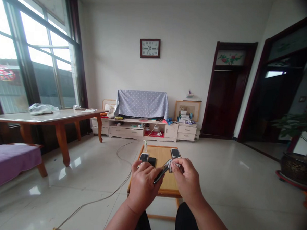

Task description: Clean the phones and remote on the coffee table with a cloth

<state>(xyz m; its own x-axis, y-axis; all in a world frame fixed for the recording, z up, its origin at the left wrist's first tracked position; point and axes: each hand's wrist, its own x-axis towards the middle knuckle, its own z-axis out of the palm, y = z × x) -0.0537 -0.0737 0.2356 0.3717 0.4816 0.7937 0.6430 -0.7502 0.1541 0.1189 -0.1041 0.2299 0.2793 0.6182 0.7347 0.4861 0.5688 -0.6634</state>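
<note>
My left hand (144,180) is wrapped round a dark smartphone (159,175), which is tilted and seen nearly edge-on above the small wooden table (170,187). In my right hand (186,177) a crumpled pale grey cloth (170,165) is pinched against the phone's far end. Beyond my left hand lie a white-edged phone (144,157) and a dark phone (152,161), partly hidden by the fingers. Another white phone (175,153) rests at the table's far right corner. A clear pump bottle (145,146) stands upright at the far left corner.
A cable (96,201) runs across the floor to the left of the small table. Farther left stand a larger table (66,116) and a bench with a purple cover (14,160). A low cabinet (128,131) lines the back wall; a potted plant (300,162) is at right.
</note>
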